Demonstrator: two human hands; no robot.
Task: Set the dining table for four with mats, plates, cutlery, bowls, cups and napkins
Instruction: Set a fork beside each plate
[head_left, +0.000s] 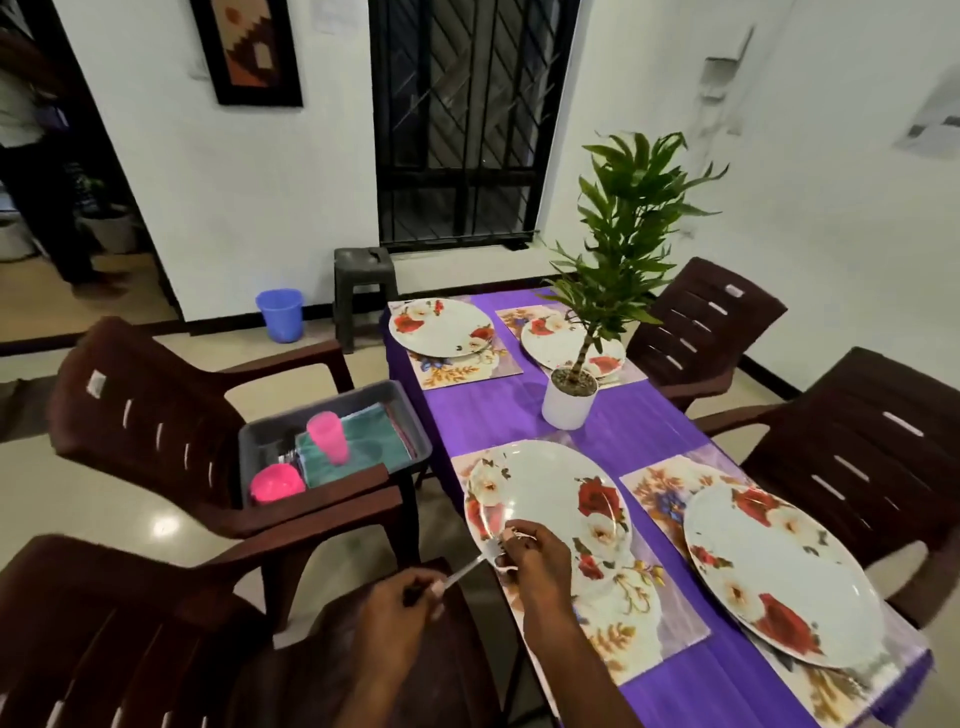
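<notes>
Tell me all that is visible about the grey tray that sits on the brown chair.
The grey tray is a shallow rectangular tub with a raised rim, plastic by its look. It rests level on the arms of a brown chair, beside the left edge of the table. Inside it, a pink cup stands upright, a second pink piece lies at the near corner, folded teal napkins cover the floor, and some metal cutlery shows dimly. No hand touches it.
</notes>
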